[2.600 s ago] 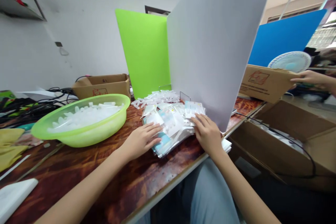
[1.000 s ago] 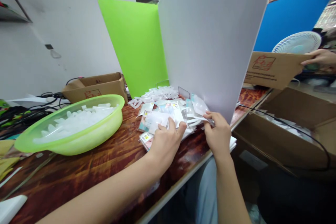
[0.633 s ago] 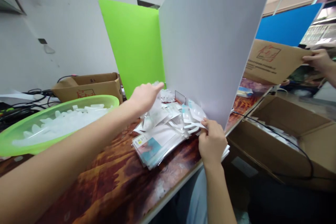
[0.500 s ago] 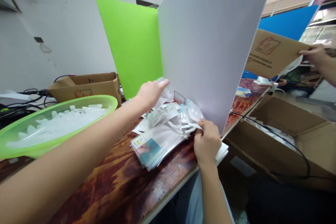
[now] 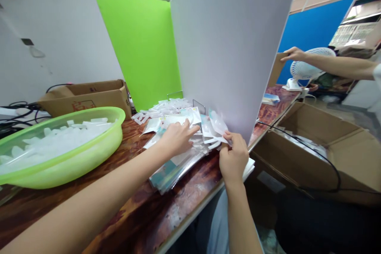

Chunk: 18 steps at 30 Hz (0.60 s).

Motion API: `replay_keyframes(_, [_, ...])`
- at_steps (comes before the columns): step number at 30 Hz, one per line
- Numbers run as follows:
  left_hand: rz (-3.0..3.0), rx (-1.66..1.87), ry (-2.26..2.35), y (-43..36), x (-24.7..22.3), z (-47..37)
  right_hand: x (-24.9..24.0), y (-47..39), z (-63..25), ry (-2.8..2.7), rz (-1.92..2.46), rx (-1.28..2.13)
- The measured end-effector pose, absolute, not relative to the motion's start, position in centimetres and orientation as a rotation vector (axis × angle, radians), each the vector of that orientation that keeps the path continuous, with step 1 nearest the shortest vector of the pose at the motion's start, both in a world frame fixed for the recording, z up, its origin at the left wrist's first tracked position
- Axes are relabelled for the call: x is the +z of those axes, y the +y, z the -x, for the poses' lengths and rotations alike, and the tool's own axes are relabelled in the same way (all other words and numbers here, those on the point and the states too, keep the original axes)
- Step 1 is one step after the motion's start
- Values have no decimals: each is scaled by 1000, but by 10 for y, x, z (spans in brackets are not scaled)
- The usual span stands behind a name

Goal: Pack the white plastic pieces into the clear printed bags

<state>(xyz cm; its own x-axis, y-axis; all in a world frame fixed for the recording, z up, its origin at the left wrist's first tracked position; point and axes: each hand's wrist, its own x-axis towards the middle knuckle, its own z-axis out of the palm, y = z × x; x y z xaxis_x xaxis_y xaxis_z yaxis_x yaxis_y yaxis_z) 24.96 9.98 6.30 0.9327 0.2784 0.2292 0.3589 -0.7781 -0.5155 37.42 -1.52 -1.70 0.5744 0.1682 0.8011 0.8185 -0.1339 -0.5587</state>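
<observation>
A pile of clear plastic packets with white and teal cards [image 5: 169, 172] lies on the brown table [image 5: 133, 202]. Over the pile is my left hand [image 5: 178, 137], fingers apart, with nothing visible in it. At the pile's right edge, my right hand [image 5: 234, 151] pinches the corner of a clear packet [image 5: 218, 122] that holds a whitish piece. Small white plastic pieces [image 5: 171, 106] are heaped behind the packets. To the left, a green basin [image 5: 101, 162] holds many more white pieces.
Green [image 5: 143, 47] and white panels [image 5: 232, 39] stand behind the pile. Cardboard boxes are at the back left [image 5: 110, 97] and lower right [image 5: 354, 158]. At the right, another person's hand [image 5: 293, 53] holds cardboard near a white fan [image 5: 309, 63].
My left hand has come down and back from the white pieces to the packet pile. The view has shifted slightly. The other person's cardboard has moved left, mostly behind the white panel.
</observation>
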Motion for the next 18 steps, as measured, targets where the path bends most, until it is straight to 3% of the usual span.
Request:
replay_keyframes(9, [2405, -348, -630, 107, 38, -249, -22, -4, -368, -926, 1706, -792])
replay_keyframes(18, [2407, -605, -633, 148, 82, -219, -18, 8, -381, -971, 1609, -904])
